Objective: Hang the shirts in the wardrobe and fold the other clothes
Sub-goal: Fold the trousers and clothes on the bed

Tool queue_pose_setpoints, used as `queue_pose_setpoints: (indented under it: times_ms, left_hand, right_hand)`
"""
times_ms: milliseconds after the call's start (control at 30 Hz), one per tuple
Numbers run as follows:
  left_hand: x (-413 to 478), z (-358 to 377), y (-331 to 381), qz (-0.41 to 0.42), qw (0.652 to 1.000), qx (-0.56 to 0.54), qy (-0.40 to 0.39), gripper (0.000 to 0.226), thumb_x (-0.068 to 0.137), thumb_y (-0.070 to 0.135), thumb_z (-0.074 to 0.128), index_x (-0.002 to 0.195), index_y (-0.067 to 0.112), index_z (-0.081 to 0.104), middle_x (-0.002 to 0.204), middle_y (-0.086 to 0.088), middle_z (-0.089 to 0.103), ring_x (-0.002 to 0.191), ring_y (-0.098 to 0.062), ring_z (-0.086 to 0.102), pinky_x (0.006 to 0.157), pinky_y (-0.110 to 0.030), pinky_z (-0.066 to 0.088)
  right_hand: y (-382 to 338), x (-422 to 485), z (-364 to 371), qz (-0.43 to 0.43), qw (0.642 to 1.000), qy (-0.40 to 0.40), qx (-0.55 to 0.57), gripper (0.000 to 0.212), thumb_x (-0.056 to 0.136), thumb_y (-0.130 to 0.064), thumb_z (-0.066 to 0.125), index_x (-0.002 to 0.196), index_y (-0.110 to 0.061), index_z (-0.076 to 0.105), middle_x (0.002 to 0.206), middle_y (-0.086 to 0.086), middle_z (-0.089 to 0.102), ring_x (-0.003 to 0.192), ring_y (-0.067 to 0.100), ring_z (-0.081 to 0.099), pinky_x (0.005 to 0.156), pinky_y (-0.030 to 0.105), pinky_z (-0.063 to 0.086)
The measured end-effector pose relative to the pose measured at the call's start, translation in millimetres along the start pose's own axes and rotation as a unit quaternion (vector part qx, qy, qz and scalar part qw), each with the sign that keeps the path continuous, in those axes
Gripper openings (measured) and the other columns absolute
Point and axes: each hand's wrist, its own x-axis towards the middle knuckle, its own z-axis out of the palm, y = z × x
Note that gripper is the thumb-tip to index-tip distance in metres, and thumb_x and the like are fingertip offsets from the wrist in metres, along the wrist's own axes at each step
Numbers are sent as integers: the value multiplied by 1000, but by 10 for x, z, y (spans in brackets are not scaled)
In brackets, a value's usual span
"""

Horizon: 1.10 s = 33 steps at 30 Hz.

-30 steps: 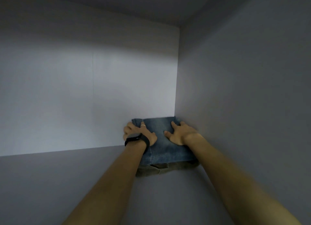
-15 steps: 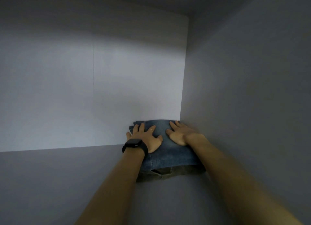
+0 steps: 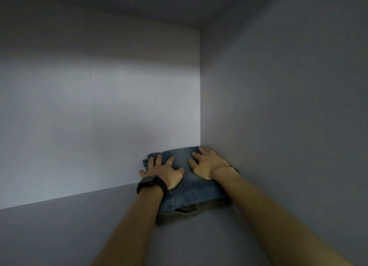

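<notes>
My left hand (image 3: 162, 172) and right hand (image 3: 209, 165) lie flat, fingers (image 3: 159, 160) spread, on the folded blue denim jeans (image 3: 191, 190) beneath them. A careless pull-back could drag the fold open.

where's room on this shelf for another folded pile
Free: the shelf floor left of the folded jeans along the back wall, and the strip in front of them. Crowded: the back right corner, where the jeans lie on a darker garment by the right wall, left hand and right hand flat on top.
</notes>
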Motion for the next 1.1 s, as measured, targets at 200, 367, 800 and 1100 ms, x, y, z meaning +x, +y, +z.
queue_pose_setpoints:
  times_ms: [200,367,800,1100]
  left_hand:
    - [-102,-67,38,18,999,-20,21,65,98,61,33,157,40,15,167,3,-5,153,-24,-8,120,-59,3]
    - [-414,-205,162,45,999,13,23,52,96,54,32,139,32,51,159,-6,30,149,-32,15,117,-58,17]
    - [-3221,299,1076,344,937,44,29,49,92,47,49,140,33,51,140,5,55,133,-23,43,109,-45,35]
    - [-5893,1586,2058,585,802,-54,-107,41,97,43,46,136,34,55,131,9,62,124,-17,51,98,-31,44]
  right_hand:
    - [-43,-747,-30,-35,996,64,54,50,107,-46,28,147,-25,49,163,3,29,152,19,20,123,35,14]
    - [-7,-1237,-144,0,995,36,92,42,107,-43,28,121,-22,62,135,3,54,131,24,46,113,39,32]
    - [132,-4548,11,47,970,187,147,43,100,-37,56,143,-32,54,150,-14,48,137,10,46,104,6,24]
    - [395,-8132,545,338,903,245,98,38,99,-40,56,137,-37,59,141,-16,57,122,8,57,100,23,45]
